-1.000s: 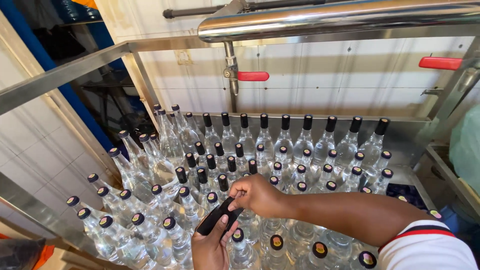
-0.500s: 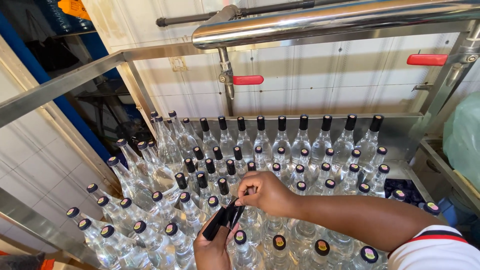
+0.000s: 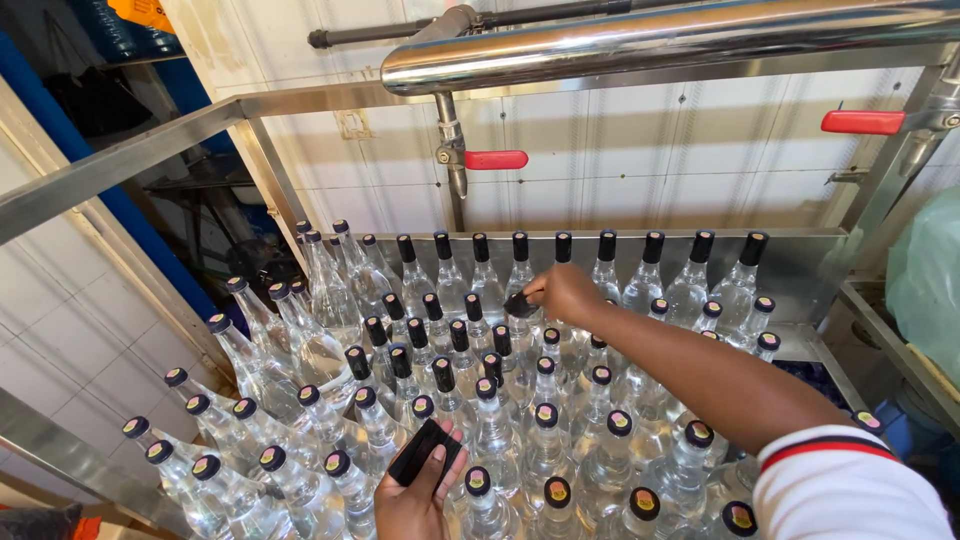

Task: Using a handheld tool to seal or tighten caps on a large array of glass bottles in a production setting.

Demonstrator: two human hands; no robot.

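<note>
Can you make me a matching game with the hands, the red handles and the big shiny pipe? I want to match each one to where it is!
Things:
1. left hand
2. right hand
3. red handles
4. shiny pipe

Places or states:
A. runs across the top, above the bottles
B. stretched out to a bottle in the middle rows, pinching a black sleeve
C. low at the front, holding a bunch of black sleeves
D. stick out sideways from the valves

Pairs: 1-C, 2-B, 3-D, 4-A
</note>
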